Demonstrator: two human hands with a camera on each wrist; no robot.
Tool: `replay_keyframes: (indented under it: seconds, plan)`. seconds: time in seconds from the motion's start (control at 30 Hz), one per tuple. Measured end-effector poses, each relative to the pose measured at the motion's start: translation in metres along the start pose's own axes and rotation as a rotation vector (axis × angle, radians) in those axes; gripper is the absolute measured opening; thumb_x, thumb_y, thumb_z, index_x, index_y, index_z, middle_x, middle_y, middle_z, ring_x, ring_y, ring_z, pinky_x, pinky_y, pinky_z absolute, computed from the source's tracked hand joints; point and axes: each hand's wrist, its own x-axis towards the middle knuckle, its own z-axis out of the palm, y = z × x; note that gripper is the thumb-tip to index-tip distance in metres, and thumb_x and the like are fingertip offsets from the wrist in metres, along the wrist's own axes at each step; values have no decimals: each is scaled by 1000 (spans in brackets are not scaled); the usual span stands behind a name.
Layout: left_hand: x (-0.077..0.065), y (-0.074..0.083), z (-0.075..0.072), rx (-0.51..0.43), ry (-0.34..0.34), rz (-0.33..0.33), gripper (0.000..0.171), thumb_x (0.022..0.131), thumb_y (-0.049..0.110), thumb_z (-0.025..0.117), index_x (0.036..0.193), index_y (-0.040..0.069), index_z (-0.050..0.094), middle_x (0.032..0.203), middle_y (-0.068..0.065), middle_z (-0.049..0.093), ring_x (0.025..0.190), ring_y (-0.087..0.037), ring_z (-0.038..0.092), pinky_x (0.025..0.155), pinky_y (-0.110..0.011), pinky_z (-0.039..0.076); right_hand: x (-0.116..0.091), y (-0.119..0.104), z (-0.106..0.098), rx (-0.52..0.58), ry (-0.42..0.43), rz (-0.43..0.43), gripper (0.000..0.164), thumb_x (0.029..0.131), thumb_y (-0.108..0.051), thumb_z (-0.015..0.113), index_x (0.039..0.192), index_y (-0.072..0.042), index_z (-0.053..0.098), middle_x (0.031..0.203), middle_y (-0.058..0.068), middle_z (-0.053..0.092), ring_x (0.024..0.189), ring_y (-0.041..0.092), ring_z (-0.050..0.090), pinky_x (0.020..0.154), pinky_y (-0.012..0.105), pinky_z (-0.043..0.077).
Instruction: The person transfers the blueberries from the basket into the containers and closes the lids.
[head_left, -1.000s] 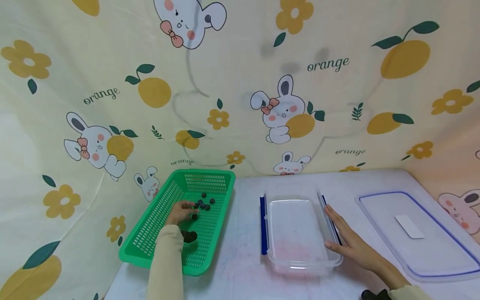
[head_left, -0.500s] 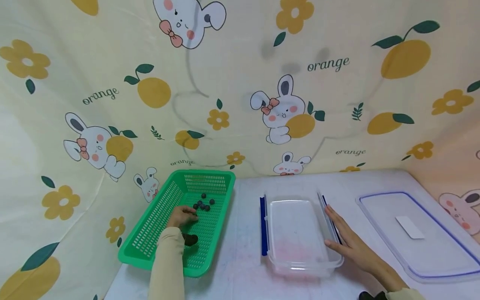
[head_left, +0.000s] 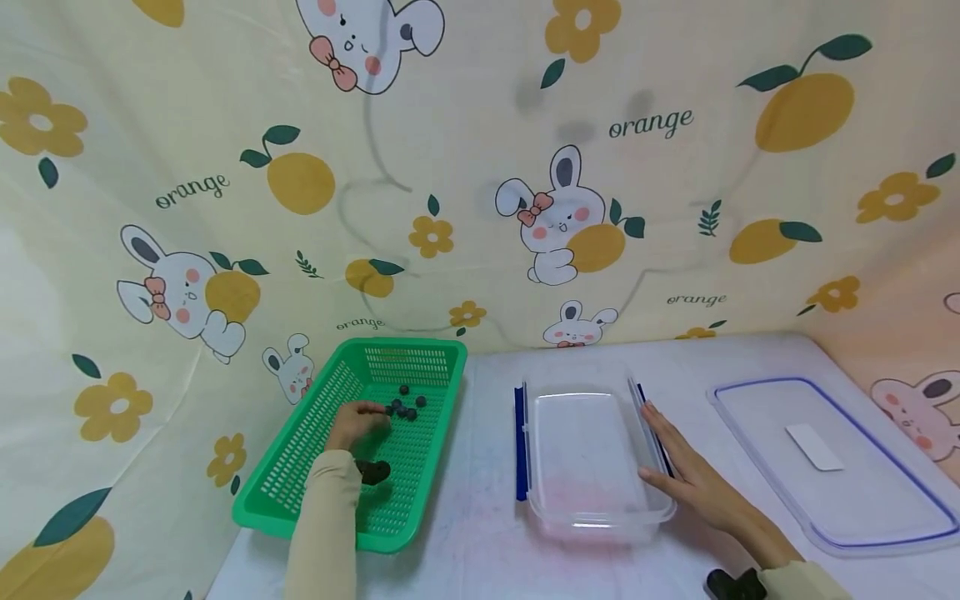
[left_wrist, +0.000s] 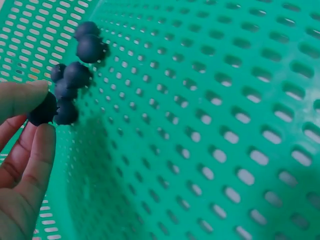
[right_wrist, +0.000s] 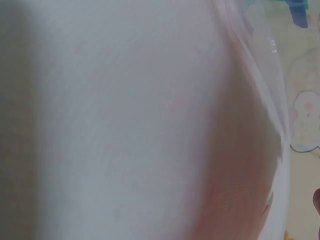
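My left hand point(head_left: 357, 424) reaches down into a green perforated basket point(head_left: 438, 433). Between thumb and fingertips it pinches one blueberry point(left_wrist: 43, 109), clearest in the left wrist view. Several more blueberries point(left_wrist: 77, 75) lie on the basket floor just beyond the fingertips. To the right, my right hand point(head_left: 693, 479) rests against the right side of a clear plastic box point(head_left: 581, 454), its fingers extended along the raised side flap and the thumb at the rim. The right wrist view is mostly a blurred, close pale surface, with the fingers almost wholly out of frame.
On the far right of the white table point(head_left: 480, 533) lies a clear lid point(head_left: 885, 508) with a blue seal and a white label point(head_left: 814, 447). A blue-edged flap point(head_left: 521, 446) stands out on the box's left side. A printed cloth point(head_left: 465, 167) hangs behind.
My left hand drew back slightly from the blueberries half a second ago and is now near them again. The blueberry nearest the hand has been taken hold of. The right hand stays at the box.
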Motion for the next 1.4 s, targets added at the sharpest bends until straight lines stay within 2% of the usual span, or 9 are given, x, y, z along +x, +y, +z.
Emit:
replay_keyframes:
  seconds: [0.13, 0.3, 0.37, 0.53, 0.63, 0.77, 1.0, 1.3, 1.4]
  plan:
    - [-1, 7, -2, -36, 1, 17, 24, 90, 4, 66, 110, -9, 64, 104, -17, 65, 98, -34, 59, 85, -46, 48, 2, 0, -1, -6, 5, -2, 81, 94, -18, 62, 157, -15, 11, 160, 17, 6, 142, 42, 5, 102, 71, 11]
    - [0, 17, -6, -28, -1, 45, 25, 92, 6, 65, 112, -8, 63, 107, -18, 63, 100, -33, 57, 87, -48, 46, 6, -1, -1, -38, 0, -6, 82, 94, -20, 62, 157, -13, 11, 160, 13, 5, 144, 31, 4, 110, 54, 8]
    - [0, 22, -7, -30, 0, 59, 25, 92, 6, 65, 112, -8, 62, 108, -19, 63, 102, -34, 56, 90, -50, 45, 8, 0, -2, -52, -6, -6, 82, 94, -22, 63, 156, -12, 10, 161, 11, 5, 144, 31, 4, 110, 55, 9]
    - [-1, 33, -8, -44, -8, 109, 25, 92, 7, 65, 112, -8, 63, 108, -18, 63, 102, -34, 57, 93, -53, 42, 14, 1, -4, -67, -23, 12, 82, 94, -25, 62, 156, -10, 10, 160, 14, 5, 142, 45, 6, 100, 73, 10]
    - [0, 40, -8, -40, -25, 130, 25, 91, 9, 67, 111, -5, 64, 107, -16, 63, 101, -32, 57, 93, -53, 42, 16, 0, -5, -82, -33, 28, 82, 94, -27, 61, 156, -9, 11, 160, 17, 6, 140, 50, 8, 99, 75, 8]
    - [1, 49, -7, -40, -33, 164, 23, 90, 11, 69, 109, -2, 66, 107, -13, 63, 103, -31, 56, 91, -51, 43, 18, -1, -8, -97, -43, 29, 82, 94, -27, 62, 156, -8, 10, 160, 17, 6, 140, 50, 9, 99, 74, 10]
    - [-4, 64, -4, -17, -53, 267, 25, 91, 15, 70, 110, 0, 67, 108, -12, 65, 102, -29, 57, 87, -46, 46, 13, -11, -9, -90, -63, 25, 87, 92, -29, 66, 156, -9, 11, 160, 18, 6, 140, 50, 9, 99, 73, 16]
    - [-18, 97, 11, -20, -70, 343, 22, 90, 13, 71, 107, -1, 68, 102, -10, 66, 94, -25, 61, 81, -43, 49, 6, -16, -3, -154, -46, -16, 107, 78, -35, 80, 157, -15, 10, 160, 14, 9, 141, 42, 14, 98, 69, 23]
    - [-22, 105, 18, -19, -76, 361, 23, 90, 14, 71, 107, -1, 68, 101, -9, 66, 93, -25, 61, 79, -43, 50, 5, -16, -1, -167, -33, -26, 109, 76, -35, 81, 157, -14, 10, 160, 15, 10, 141, 41, 14, 103, 61, 22]
